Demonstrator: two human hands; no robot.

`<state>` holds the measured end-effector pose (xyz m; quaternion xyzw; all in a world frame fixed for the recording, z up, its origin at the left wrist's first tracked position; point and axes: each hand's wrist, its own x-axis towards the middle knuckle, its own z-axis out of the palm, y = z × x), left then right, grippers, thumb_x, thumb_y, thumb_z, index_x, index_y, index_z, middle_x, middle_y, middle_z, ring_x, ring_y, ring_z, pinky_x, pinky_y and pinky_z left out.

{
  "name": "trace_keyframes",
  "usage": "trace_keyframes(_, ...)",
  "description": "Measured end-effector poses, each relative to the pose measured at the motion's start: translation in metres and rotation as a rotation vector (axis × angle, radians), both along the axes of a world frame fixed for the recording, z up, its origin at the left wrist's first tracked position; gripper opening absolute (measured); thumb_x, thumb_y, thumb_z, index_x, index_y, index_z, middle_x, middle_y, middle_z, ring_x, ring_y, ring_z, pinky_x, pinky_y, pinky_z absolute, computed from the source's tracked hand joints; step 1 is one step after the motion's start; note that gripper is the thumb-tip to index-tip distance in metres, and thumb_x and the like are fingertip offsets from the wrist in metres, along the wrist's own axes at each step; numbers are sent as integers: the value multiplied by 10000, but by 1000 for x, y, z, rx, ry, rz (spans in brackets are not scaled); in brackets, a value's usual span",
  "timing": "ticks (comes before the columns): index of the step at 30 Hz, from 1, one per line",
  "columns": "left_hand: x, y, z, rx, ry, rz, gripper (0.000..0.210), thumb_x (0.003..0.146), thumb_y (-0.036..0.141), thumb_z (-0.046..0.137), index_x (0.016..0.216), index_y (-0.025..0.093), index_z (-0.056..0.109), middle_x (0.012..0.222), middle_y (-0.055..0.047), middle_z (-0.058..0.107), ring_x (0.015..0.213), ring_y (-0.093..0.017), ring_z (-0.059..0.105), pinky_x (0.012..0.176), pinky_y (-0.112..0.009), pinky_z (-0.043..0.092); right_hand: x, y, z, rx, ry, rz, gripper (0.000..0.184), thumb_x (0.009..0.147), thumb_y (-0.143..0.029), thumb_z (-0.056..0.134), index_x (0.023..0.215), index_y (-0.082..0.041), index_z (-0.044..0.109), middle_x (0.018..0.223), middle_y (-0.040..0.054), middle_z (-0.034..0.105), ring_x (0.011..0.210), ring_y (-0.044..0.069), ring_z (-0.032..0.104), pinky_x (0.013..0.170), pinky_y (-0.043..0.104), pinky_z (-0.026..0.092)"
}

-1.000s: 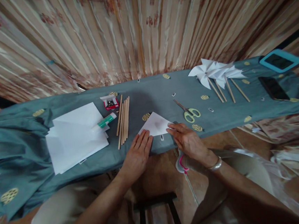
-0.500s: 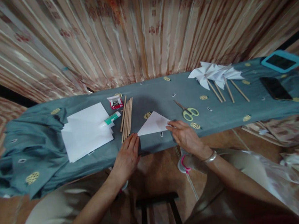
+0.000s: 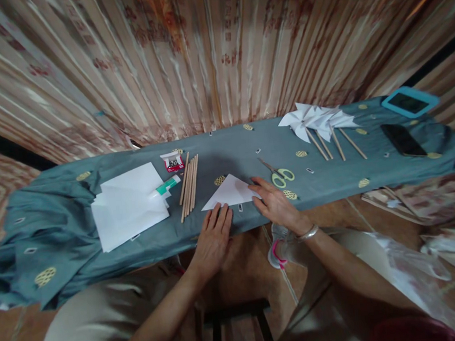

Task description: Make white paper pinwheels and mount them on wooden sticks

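Observation:
A white sheet of paper (image 3: 231, 190), folded into a triangle, lies flat on the cloth-covered table with its peak pointing away from me. My left hand (image 3: 214, 238) rests with outstretched fingers on the triangle's near folded edge, left of its middle. At the right corner, my right hand (image 3: 275, 202) lies with its fingers apart on the paper. Green-handled scissors (image 3: 279, 175) lie just beyond my right hand. Left of the triangle is a row of wooden sticks (image 3: 189, 187).
A glue stick (image 3: 167, 185) lies on a stack of white paper (image 3: 130, 216) at left, near a small red box (image 3: 173, 163) of metal pieces. Several paper pinwheels (image 3: 314, 120) lie at right, beside a black phone (image 3: 403, 140) and a blue-framed device (image 3: 409, 102).
My left hand has slid right from the triangle's left corner along its near edge. My right hand stays at the right corner, with its fingers more spread. The view has shifted slightly.

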<state>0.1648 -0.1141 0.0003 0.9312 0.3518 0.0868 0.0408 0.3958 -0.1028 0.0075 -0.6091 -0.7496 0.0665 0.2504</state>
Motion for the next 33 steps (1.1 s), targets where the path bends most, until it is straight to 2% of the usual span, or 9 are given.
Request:
trace_keyframes(3,-2,4,-3,-8,-10,-8,633,824,104,494,1435,38,342,1519,-212,369,1459,-341,216,1144,-529,304,7,6,4,-52,94,0,397,913,-211,446,1266,-102,590,1341,181,580,1215,267,577,1059,434,445)
trace_keyframes(5,-4,6,-5,-18,-30,-15,649,821,97,500,1445,52,326,1515,-210,375,1462,-338,209,1141,-535,308,14,8,7,-124,232,-14,386,900,-223,461,1246,-142,611,1263,143,645,1065,251,653,975,424,500)
trace_keyframes(11,0,12,-5,-33,-48,-34,664,820,76,537,1452,103,335,1514,-210,362,1450,-355,238,1138,-546,301,31,0,11,-506,732,51,339,833,-231,496,1073,-177,728,859,38,738,713,160,640,669,280,514)
trace_keyframes(16,15,13,-3,-23,-1,-73,633,853,85,519,1457,129,337,1524,-189,365,1445,-332,265,1144,-551,274,35,-15,11,-718,1046,152,302,727,-245,649,1010,-205,748,842,20,742,716,133,648,696,263,519)
trace_keyframes(18,20,13,-3,-10,30,-104,615,858,84,511,1451,135,354,1523,-183,373,1441,-327,279,1144,-548,266,35,-19,8,-657,1005,134,267,719,-272,681,970,-219,755,871,28,749,748,152,670,735,296,536)
trace_keyframes(21,23,13,-2,23,59,-143,590,865,86,496,1440,135,376,1521,-184,378,1438,-322,287,1143,-538,258,35,-22,7,-419,758,140,196,759,-240,653,917,-246,769,1083,58,723,960,205,679,885,376,522)
trace_keyframes(25,19,7,-2,51,70,-153,581,880,105,473,1449,131,360,1523,-178,379,1434,-308,300,1144,-511,253,34,-18,9,-142,439,167,202,781,-157,643,889,-268,773,1405,59,540,1318,267,478,1098,482,365)
trace_keyframes(27,16,4,-5,64,67,-143,567,895,129,460,1452,118,351,1522,-179,381,1430,-303,309,1146,-506,246,30,-12,11,-114,391,183,168,802,-167,651,883,-263,763,1397,65,549,1322,260,473,1097,482,369)
trace_keyframes(33,14,-1,-10,83,55,-160,545,926,165,414,1456,65,336,1509,-177,404,1422,-310,321,1147,-505,236,6,17,17,-138,367,266,104,863,-199,626,890,-224,723,1102,68,730,1068,214,655,995,415,451)
